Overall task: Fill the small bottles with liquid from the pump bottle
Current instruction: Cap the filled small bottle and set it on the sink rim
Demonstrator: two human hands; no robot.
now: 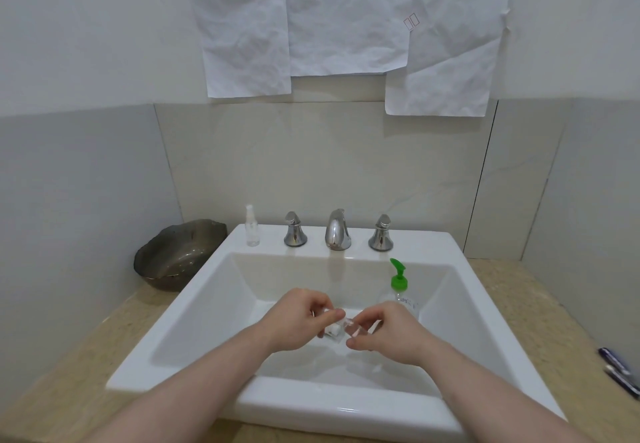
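over the middle of a white sink (pixel 214 307), the left hand (pixel 298 321) and right hand (pixel 391 333) together hold one small clear bottle (pixel 349 328) lying on its side, the left grip pinching its white cap end and the right grip curled round its clear body. the clear pump bottle (pixel 401 295) with a green pump head stands upright in the basin just behind the right hand, its label writing too blurred to read, and a second small clear spray bottle (pixel 251 226) stands on the sink's back ledge left of the chrome taps (pixel 337 231). a dark bowl (pixel 176 255) sits on the beige bench (pixel 86 356) left of the sink, two pens (pixel 620 371) lie at the bench's far right edge, and crumpled paper sheets (pixel 346 26) hang on the wall above.
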